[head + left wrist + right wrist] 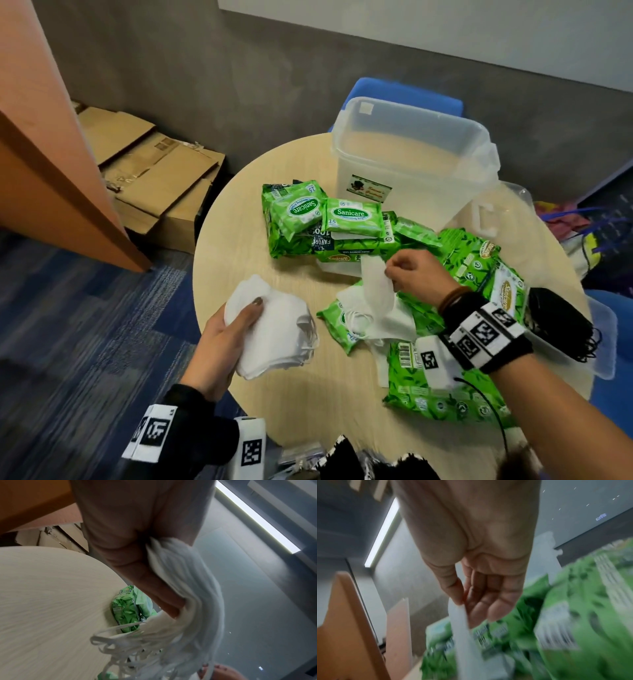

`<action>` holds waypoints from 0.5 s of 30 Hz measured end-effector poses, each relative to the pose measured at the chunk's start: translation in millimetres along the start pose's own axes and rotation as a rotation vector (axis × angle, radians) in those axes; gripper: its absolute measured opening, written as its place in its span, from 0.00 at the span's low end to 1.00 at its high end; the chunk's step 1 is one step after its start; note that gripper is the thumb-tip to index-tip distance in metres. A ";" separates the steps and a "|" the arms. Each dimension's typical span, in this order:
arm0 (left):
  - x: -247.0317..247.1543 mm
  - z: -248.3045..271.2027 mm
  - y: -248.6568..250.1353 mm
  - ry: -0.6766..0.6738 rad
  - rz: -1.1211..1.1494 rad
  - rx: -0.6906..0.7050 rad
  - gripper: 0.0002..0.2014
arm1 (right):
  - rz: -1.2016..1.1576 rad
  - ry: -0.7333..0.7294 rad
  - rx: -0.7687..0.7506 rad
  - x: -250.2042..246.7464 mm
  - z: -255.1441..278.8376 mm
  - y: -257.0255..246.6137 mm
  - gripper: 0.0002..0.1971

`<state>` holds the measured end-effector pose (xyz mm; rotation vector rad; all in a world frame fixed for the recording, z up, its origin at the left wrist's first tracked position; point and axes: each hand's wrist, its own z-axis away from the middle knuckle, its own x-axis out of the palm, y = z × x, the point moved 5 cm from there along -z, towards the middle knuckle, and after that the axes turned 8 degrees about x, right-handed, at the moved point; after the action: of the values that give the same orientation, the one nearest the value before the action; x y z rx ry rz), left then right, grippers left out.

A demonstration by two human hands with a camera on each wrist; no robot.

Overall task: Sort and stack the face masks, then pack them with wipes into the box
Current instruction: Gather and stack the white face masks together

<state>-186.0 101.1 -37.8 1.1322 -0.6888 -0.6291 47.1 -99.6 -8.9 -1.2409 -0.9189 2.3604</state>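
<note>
Left hand [226, 337] fingers grasp the white mask stack [274, 329], ear loops pointing away from the thumb. Right hand [418, 274] fingers pinch one white mask [376, 284], long axis hanging down below the fingertips.

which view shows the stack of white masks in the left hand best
The head view: the whole white mask stack shows in the left hand. The left wrist view shows only blurred edges and ear loops; the right wrist view misses it.

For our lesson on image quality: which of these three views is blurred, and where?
Head view: mostly sharp, wipes packs readable, edges smeared. Left wrist view: mask stack soft, ceiling light glaring. Right wrist view: heaviest motion blur, green packs streaked.
</note>
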 end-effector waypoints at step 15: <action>48.7 -6.9 23.4 -0.160 0.095 0.132 0.19 | -0.364 -0.137 -0.304 -36.9 75.7 -74.6 0.21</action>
<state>-147.3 75.5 -9.2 1.1714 -0.9267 -0.6042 4.9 -94.1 95.2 -0.9178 -1.4549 2.0870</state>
